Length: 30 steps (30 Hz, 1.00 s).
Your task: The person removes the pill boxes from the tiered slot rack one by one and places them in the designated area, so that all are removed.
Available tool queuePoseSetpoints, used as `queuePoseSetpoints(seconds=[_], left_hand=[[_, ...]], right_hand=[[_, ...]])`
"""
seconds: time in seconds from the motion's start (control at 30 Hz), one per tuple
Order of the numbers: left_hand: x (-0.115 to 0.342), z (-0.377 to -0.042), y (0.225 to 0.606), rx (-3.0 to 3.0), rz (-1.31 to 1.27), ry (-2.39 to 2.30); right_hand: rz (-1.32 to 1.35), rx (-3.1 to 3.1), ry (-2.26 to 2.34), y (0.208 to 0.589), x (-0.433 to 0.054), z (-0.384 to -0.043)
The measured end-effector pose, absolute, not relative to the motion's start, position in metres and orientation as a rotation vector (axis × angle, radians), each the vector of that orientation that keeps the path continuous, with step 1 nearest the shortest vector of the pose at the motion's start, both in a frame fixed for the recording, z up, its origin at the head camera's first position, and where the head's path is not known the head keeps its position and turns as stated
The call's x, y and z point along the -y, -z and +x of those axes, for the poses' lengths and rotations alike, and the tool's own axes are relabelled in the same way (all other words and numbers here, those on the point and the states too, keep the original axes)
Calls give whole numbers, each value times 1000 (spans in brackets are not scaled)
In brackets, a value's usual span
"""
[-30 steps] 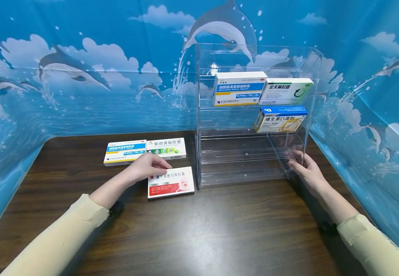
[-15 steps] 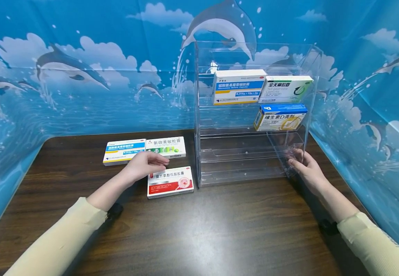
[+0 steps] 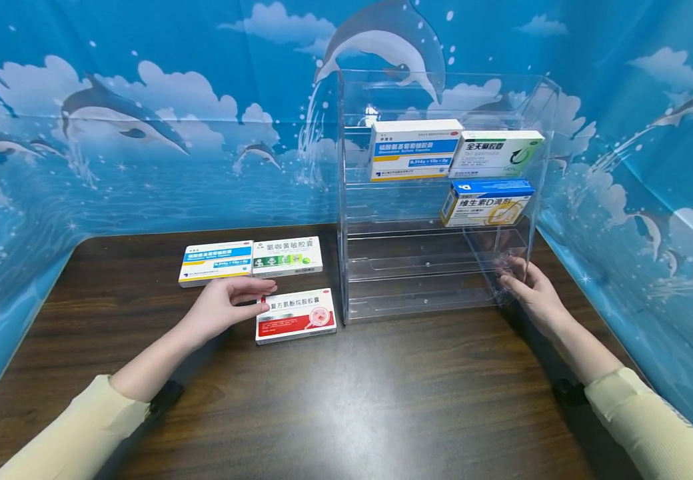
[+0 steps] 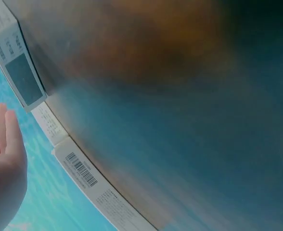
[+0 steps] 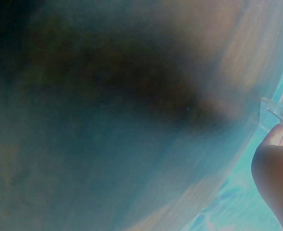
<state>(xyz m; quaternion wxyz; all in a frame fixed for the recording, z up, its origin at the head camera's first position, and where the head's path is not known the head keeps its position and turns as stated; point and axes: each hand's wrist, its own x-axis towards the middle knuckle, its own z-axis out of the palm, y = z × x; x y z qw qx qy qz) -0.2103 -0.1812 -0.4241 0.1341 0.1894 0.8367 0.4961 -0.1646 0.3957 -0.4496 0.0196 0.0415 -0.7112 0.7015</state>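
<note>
My left hand [image 3: 226, 308] hovers with extended fingers over the left end of a red-and-white medicine box [image 3: 296, 323] lying flat on the table; whether a fingertip touches it I cannot tell. Behind that box lie a blue-white-yellow medicine box [image 3: 217, 261] and a white-and-green medicine box [image 3: 286, 257], side by side. In the left wrist view, the left hand [image 4: 6, 159] holds nothing. My right hand [image 3: 535, 297] grips the lower right side of a clear acrylic display rack [image 3: 424, 267]. Some of its fingers are hidden behind the clear panel.
On the rack's upper tier stand another blue-white-yellow box [image 3: 415, 152] and a green-and-white box [image 3: 496, 155]. Below is a blue-topped vitamin D box [image 3: 487, 205]. A dolphin-print cloth [image 3: 202, 180] surrounds the dark wooden table [image 3: 346, 400].
My left hand has drawn back to the left from above the red-and-white box, uncovering more of the boxes behind. The right hand stays on the rack. The boxes have not moved.
</note>
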Motion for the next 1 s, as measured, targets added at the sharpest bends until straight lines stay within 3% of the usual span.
queuePoseSetpoints(seconds=[0.43,1.0], left_hand=[[190,-184,428,-2682,846,-1113],[187,-187,433,-2789,1003,-813]], right_hand=[[151,2157,-2207,451,-395,-164],[135,2151,-2210,450,-395,-164]])
